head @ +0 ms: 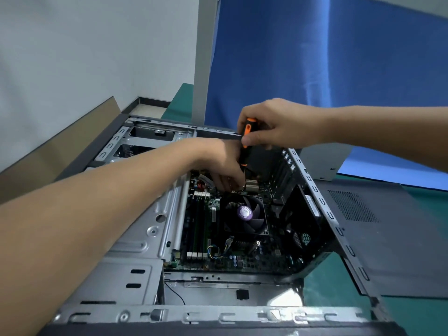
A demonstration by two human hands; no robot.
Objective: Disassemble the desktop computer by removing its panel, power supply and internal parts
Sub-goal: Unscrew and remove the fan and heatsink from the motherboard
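Fingers of the right hand (274, 124) curl round the orange-and-black screwdriver (244, 151), held upright; its tip is hidden by the left hand (218, 163), whose fingertips bunch there, and whether they pinch anything I cannot tell. Both work inside the open computer case (135, 267), lying on its side on the green mat (327, 294), just beyond the cooler fan (246, 214); the detached side panel (392, 234) lies flat at the right.

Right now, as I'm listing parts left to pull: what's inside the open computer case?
Inside lies the motherboard with a black cooler fan, memory sticks and thin wires. The left hand and the screwdriver in the right hand cover the spot just beyond the fan.
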